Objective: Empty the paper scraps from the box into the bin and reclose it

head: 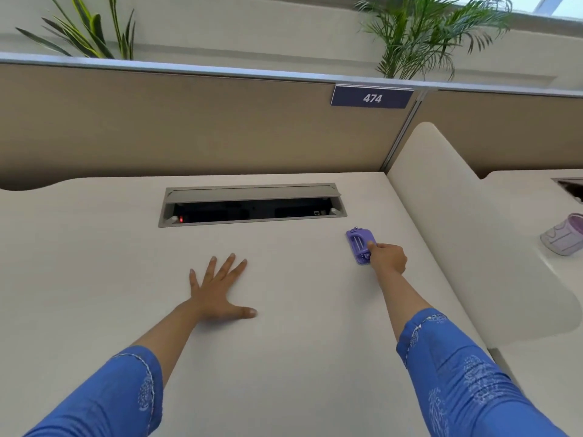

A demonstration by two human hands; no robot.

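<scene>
A small purple box (359,242) lies flat on the beige desk (284,342), to the right of centre, with its lid closed. My right hand (388,258) rests on its near end, thumb on top and fingers curled at its side. My left hand (217,290) lies flat on the desk with its fingers spread, well to the left of the box and holding nothing. A pale purple bin-like container (563,238) sits on the neighbouring desk at the far right. No paper scraps are visible.
A cable tray (252,205) with its flap raised is set into the desk behind the hands. A tan partition (189,121) with a sign reading 474 backs the desk. A rounded cream divider (473,231) separates the two desks. Plants stand behind the partition.
</scene>
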